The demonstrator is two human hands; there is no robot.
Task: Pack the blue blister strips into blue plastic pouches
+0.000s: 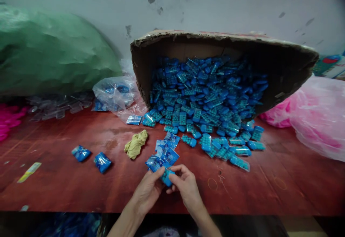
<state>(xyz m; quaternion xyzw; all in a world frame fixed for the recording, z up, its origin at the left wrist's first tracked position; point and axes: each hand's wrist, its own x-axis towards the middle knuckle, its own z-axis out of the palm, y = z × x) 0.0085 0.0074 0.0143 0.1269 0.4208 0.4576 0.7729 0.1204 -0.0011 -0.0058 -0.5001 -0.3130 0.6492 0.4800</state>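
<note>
Near the table's front edge, my left hand (148, 190) and my right hand (185, 186) both grip a small clear pack of blue-green beads (167, 177) with a blue end. The thumbs press on it from either side. Just beyond my fingers lie several flat blue printed packets (165, 152), overlapping one another. Many more bead packs (205, 86) fill a tipped cardboard box (285, 71) and spill onto the red table (107, 194). Two blue wrapped packs (102, 162) rest to the left.
A crumpled yellow-green cloth (136, 144) sits left of the packets. Behind it is a clear plastic bag (118, 95). A big green sack (54, 54) stands at the back left. A pink plastic bag (320, 116) is at the right, and a yellow strip (29, 172) at the far left.
</note>
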